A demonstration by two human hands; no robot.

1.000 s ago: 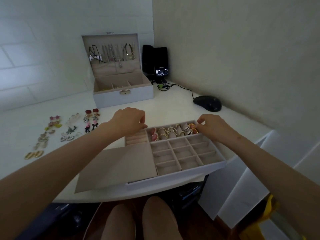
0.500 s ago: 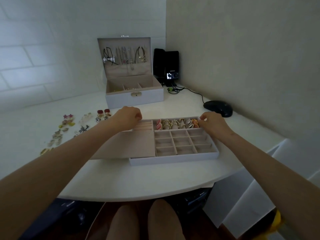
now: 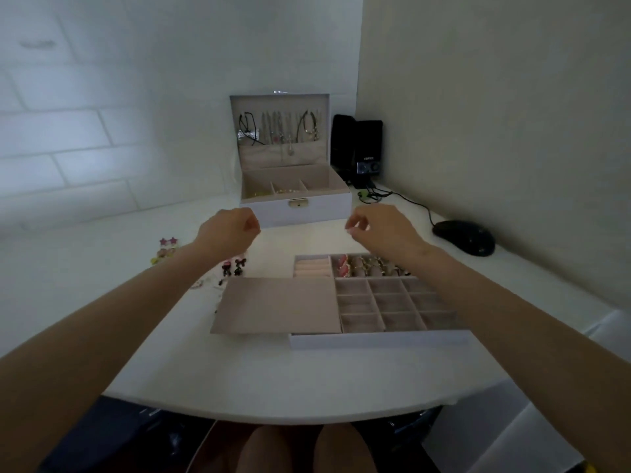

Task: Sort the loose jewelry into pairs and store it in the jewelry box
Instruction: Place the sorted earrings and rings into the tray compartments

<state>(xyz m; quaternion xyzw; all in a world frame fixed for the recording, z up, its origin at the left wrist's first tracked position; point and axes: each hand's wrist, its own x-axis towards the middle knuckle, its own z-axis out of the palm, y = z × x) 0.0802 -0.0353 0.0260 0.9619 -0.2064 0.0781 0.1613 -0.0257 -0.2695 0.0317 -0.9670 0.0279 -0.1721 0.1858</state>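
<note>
left hand (image 3: 227, 230) curled, seemingly empty; right hand (image 3: 379, 230) pinched, on what we cannot tell | both hover between tray (image 3: 375, 339) and open jewelry box (image 3: 295, 209) | loose earrings (image 3: 235, 266) lie left on desk (image 3: 273, 377) | step, we judge: pairing earrings; next we need a matched pair for an empty tray cell

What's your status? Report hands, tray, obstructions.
Left hand and right hand curled above table, contents unclear. Tray back row holds jewelry; visible grid cells empty. Earrings loose, left. Nothing between hands and jewelry box.
</note>
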